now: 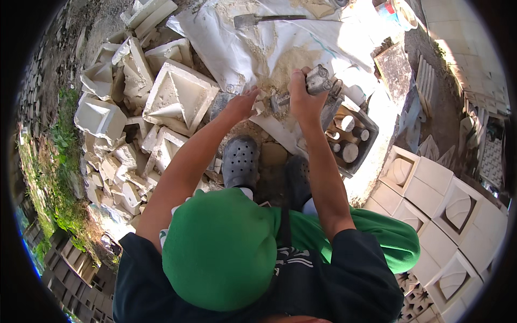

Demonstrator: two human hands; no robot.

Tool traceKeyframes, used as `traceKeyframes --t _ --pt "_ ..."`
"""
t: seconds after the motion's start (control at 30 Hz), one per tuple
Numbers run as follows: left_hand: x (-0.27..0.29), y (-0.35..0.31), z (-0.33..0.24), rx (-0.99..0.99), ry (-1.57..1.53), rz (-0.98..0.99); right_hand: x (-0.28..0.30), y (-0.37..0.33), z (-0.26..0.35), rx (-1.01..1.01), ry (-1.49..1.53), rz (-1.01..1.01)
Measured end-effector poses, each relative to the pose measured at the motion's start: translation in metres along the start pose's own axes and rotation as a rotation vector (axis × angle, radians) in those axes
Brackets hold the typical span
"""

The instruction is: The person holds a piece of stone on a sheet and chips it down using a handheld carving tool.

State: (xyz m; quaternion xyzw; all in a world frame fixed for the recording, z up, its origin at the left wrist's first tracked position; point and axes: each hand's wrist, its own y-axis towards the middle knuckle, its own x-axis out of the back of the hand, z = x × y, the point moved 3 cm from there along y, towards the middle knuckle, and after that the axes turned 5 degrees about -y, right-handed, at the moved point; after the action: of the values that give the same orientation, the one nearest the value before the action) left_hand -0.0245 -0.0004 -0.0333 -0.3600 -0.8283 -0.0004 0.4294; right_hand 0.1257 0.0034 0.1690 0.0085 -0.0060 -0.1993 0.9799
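Note:
My right hand (308, 102) is closed around a grey, dust-caked tool (319, 79). Its thick, lumpy end sticks out above my fist, and a narrower grey part (279, 102) shows on the fist's left side. The exact kind of tool cannot be made out. A short way to the left, my left hand (240, 106) has its fingers bent round a small pale broken chunk (260, 103), its underside hidden. Sandy, pale powder (291, 67) lies on the white sheet (210, 43) just beyond both hands.
Square, hollow pale blocks (180, 97) and broken pieces (126, 161) pile up on the left. A dark crate (368, 148) of cylindrical pieces stands by my right forearm. A flat-bladed tool (247, 20) lies on the sheet. Patterned blocks (431, 188) are stacked at lower right.

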Motion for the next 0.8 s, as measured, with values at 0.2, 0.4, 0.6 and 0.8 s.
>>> traceKeyframes --t 0.2,0.4,0.6,0.8 --pt "0.01 0.001 -0.005 0.011 -0.02 0.009 0.019 0.012 0.107 0.098 0.099 -0.054" --pt "0.024 0.003 -0.02 0.149 -0.049 0.139 0.012 0.03 0.045 0.015 0.087 -0.334" --pt "0.015 0.004 -0.011 0.133 -0.037 0.113 0.011 0.038 0.01 -0.007 -0.042 -0.24" --pt "0.01 0.002 -0.003 0.037 -0.025 0.024 0.017 0.022 0.1 0.027 0.02 -0.168"
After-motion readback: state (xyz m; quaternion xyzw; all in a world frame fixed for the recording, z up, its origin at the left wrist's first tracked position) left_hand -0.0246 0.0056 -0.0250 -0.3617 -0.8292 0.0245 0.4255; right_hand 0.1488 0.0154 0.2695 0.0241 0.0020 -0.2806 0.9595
